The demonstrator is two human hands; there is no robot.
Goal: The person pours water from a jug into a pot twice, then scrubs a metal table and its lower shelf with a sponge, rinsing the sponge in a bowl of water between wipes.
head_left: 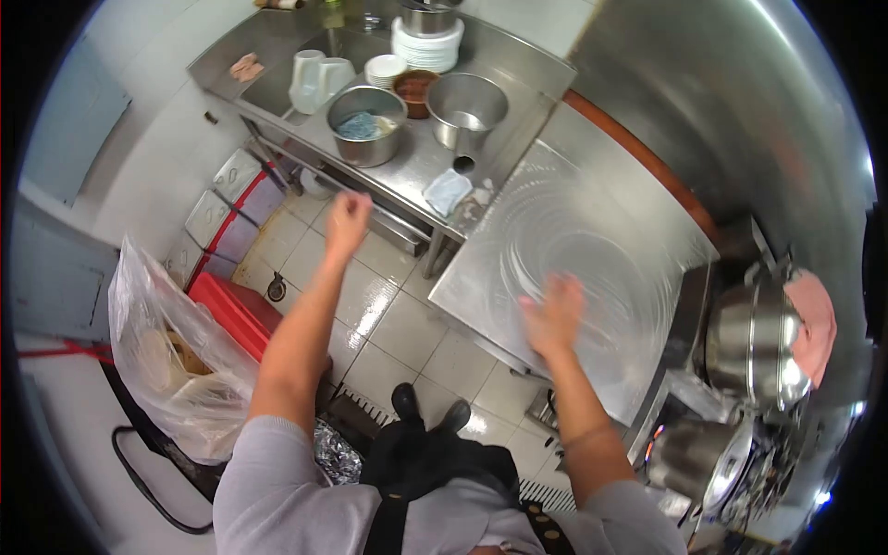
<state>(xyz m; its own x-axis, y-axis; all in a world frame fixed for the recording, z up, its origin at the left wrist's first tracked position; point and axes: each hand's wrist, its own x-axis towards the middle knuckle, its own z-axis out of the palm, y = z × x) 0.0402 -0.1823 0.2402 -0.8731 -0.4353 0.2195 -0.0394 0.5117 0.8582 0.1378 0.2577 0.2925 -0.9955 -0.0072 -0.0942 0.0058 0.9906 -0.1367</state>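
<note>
My left hand (349, 222) is raised over the tiled floor, in front of the sink counter, its fingers curled in and no object showing in them. My right hand (555, 313) is above the steel worktop (499, 268), blurred by motion, with its fingers stretched out and nothing held. Wet, foamy circular streaks cover the worktop around and beyond it. A pale folded cloth (448, 192) lies at the counter's near edge, between my two hands in this view. Beside the cloth, a small dark-mouthed metal cup or ladle (463, 164) rests on the counter.
The counter holds a steel pot with a blue cloth (365, 148), another steel pot (453, 106), stacked white plates (427, 46) and white jugs (308, 83). Left are a plastic bag (176, 361) and a red bin (236, 310). Large pots (749, 342) stand at right.
</note>
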